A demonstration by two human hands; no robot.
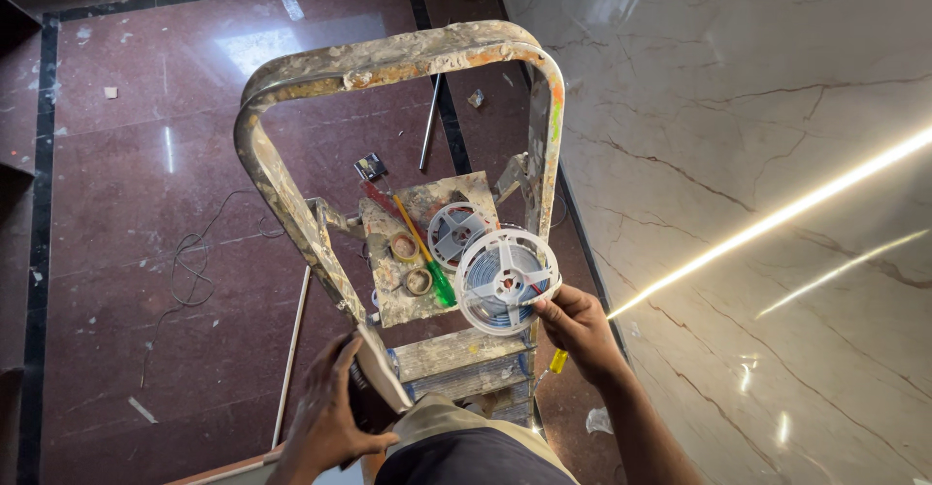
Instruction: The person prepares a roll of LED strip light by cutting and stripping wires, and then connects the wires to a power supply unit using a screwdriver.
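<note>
I look down from the top of a paint-spattered stepladder [291, 194]. My right hand [578, 330] grips the rim of a white plastic reel [505, 279] of strip, held upright over the ladder's right side; a yellow-handled tool [557, 360] pokes out below the hand. My left hand [325, 417] clasps the lower end of the ladder's left rail. The ladder's tray [388, 301] carries a second white reel [456, 233], two tape rolls [412, 264], a green-handled screwdriver [437, 279] and a red tool [377, 197].
A glossy marble wall [738, 155] with a lit strip line [777, 221] rises on the right. Far below lies a dark red tiled floor [126, 203] with a loose wire [189, 262], a metal rod [430, 121], a white conduit [291, 349] and scraps.
</note>
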